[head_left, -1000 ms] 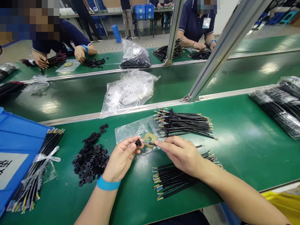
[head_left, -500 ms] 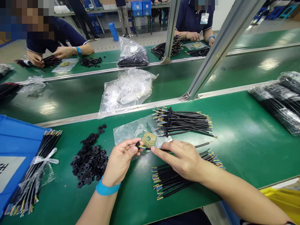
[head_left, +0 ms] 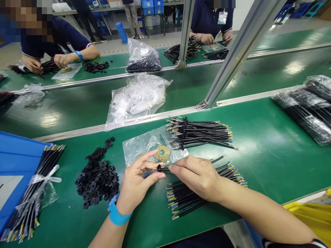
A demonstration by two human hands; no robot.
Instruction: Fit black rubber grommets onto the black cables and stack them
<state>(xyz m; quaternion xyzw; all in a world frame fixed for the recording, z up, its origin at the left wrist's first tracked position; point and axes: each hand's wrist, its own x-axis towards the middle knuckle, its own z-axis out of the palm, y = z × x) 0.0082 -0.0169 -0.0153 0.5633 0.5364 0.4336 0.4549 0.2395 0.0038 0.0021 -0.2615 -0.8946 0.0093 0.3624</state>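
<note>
My right hand (head_left: 199, 177) pinches a thin black cable (head_left: 165, 169) from above. On the cable's left end, near its coloured wire tips, sits a small black square piece with a hole (head_left: 159, 168). My left hand (head_left: 141, 177) surrounds that end, its index finger and thumb spread apart; whether a finger touches the piece from behind is unclear. Just beyond lies a yellowish square pad with a round hole (head_left: 167, 155) on a clear plastic bag (head_left: 134, 146). Under and beside my right hand is a row of black cables (head_left: 183, 201) with bare coloured wire ends.
Loose black pieces (head_left: 99, 184) lie left of my left hand. Cables with black pieces fitted (head_left: 204, 134) lie behind my hands. A tied cable bundle (head_left: 42, 184) leans by a blue bin (head_left: 18, 151). A metal post (head_left: 240, 58) rises at the bench's far edge. Co-workers sit opposite.
The black piece now sits around the cable, past the wire tips. My left thumb and index finger have spread apart. The cable end is slightly lower in view.
</note>
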